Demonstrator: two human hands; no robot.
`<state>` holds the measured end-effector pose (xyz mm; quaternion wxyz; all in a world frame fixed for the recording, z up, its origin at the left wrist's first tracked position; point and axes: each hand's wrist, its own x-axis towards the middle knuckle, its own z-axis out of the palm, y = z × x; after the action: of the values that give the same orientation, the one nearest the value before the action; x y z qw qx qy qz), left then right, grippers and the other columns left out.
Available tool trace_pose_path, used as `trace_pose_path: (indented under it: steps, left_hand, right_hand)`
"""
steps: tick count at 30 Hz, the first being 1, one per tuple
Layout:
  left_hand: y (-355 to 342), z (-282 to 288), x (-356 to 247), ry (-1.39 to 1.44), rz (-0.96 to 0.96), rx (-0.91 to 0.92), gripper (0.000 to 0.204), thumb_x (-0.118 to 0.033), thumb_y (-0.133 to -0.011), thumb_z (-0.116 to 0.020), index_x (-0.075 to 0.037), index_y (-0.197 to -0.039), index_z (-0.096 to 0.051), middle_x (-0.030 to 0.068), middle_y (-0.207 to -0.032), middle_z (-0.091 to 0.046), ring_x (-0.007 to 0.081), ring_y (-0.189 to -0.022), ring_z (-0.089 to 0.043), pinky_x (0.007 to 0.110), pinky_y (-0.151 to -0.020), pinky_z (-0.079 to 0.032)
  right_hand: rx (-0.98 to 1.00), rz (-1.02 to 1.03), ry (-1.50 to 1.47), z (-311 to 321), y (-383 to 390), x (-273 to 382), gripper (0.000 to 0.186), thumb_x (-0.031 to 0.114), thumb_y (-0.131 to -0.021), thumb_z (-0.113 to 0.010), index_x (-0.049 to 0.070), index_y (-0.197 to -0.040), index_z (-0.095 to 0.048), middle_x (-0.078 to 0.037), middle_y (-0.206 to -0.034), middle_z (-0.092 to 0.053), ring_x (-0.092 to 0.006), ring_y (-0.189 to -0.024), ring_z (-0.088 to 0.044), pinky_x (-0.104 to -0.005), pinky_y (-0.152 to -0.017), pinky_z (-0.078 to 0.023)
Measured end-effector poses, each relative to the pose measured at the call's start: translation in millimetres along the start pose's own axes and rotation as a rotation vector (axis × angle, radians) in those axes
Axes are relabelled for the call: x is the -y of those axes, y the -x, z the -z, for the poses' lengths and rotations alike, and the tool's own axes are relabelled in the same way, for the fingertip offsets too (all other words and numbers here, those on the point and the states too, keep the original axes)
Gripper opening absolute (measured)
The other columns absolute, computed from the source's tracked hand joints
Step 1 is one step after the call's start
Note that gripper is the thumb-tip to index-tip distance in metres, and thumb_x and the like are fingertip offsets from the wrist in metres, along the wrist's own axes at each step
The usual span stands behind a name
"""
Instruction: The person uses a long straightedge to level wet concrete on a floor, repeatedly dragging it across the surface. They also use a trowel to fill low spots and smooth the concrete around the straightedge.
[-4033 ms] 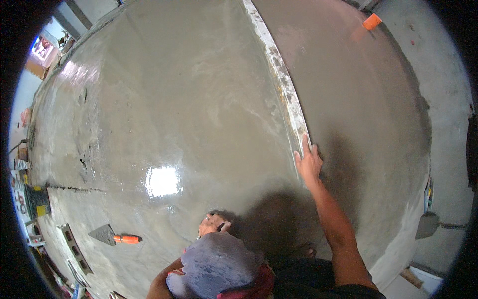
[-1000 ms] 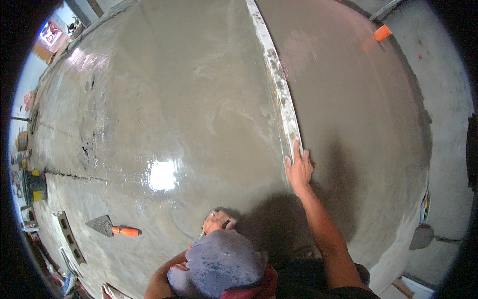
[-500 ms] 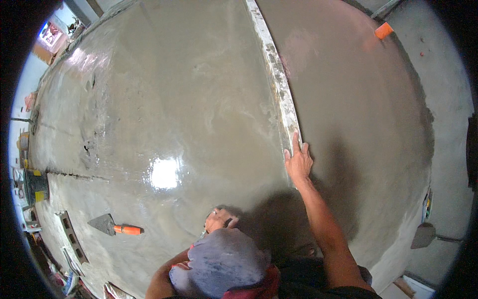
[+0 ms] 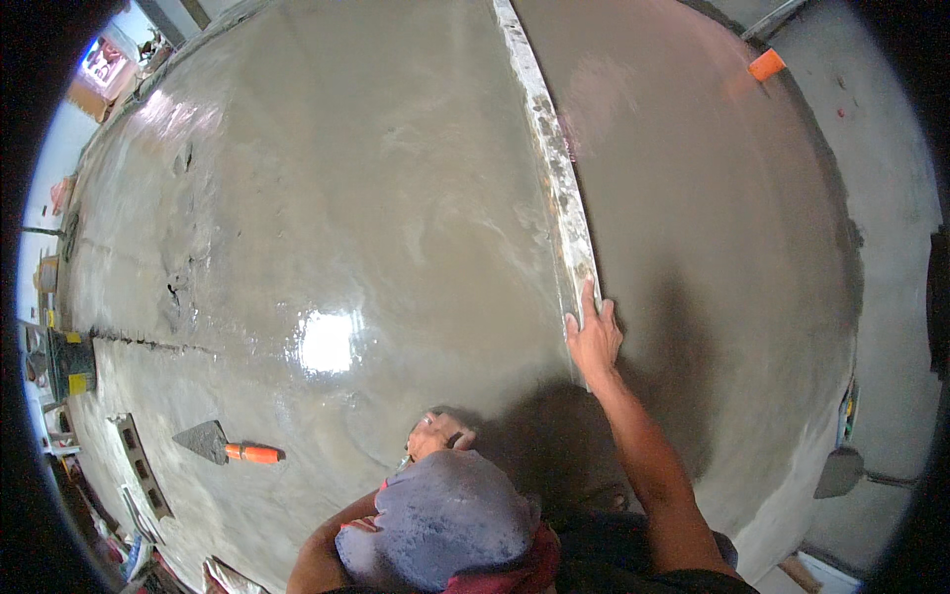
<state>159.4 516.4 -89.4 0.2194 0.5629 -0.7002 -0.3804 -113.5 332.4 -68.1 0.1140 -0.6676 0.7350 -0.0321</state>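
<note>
hands apart | right hand gripping bar | left hand — can't tell grip | press lightly, evenly over wet cement

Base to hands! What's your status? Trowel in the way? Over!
Right hand astride near end of bar. Left hand low, grip unclear. Bar on wet floor. Trowel off left, seemingly not in the way.

A blown-out white glare sits on the wet floor left of the right fingers, while soft shadows spread right of and below them. Elsewhere light is moderate; fisheye distortion bends edges toward grainy, black corners.
</note>
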Motion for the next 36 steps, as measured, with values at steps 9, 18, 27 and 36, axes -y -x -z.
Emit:
trace_pose_path:
  steps: [9, 18, 27, 36]
  left_hand:
    - [-1, -2, -3, 0.015, 0.024, -0.052, 0.015, -0.021, -0.077, -0.072, -0.008, -0.081, -0.064, 0.0073, -0.083, -0.064, 0.0304, -0.081, -0.059, 0.041, -0.073, -0.046]
    - [2, 1, 1, -0.115, 0.217, 0.150, 0.018, -0.026, -0.078, -0.072, -0.010, -0.084, -0.066, 0.0089, -0.084, -0.063, 0.0323, -0.081, -0.057, 0.043, -0.072, -0.046]
    - [-4, 2, -9, -0.015, 0.110, 0.031, 0.022, -0.031, -0.082, -0.068, -0.009, -0.086, -0.066, 0.0089, -0.088, -0.063, 0.0323, -0.085, -0.056, 0.044, -0.075, -0.045]
    - [-3, 5, -9, 0.037, 0.066, -0.054, 0.016, -0.023, -0.079, -0.071, -0.009, -0.084, -0.066, 0.0084, -0.086, -0.064, 0.0324, -0.082, -0.056, 0.044, -0.073, -0.046]
  right_hand:
    - [-0.017, 0.008, -0.027, -2, -15, 9, 0.081, 0.021, -0.082, -0.066, 0.017, -0.149, -0.020, -0.022, -0.104, -0.048, -0.0394, -0.088, -0.058, -0.0478, -0.074, -0.048]
    - [0.017, -0.010, -0.046, -4, 6, 14, 0.079, 0.022, -0.082, -0.066, 0.018, -0.148, -0.022, -0.023, -0.107, -0.048, -0.0406, -0.093, -0.056, -0.0482, -0.075, -0.048]
    - [0.034, 0.003, -0.016, 0, 7, 11, 0.082, 0.023, -0.084, -0.065, 0.020, -0.149, -0.016, -0.022, -0.109, -0.046, -0.0390, -0.091, -0.058, -0.0500, -0.074, -0.050]
    - [0.039, 0.016, -0.040, -5, 1, 25, 0.082, 0.023, -0.083, -0.066, 0.019, -0.149, -0.017, -0.021, -0.108, -0.046, -0.0390, -0.089, -0.058, -0.0501, -0.073, -0.050]
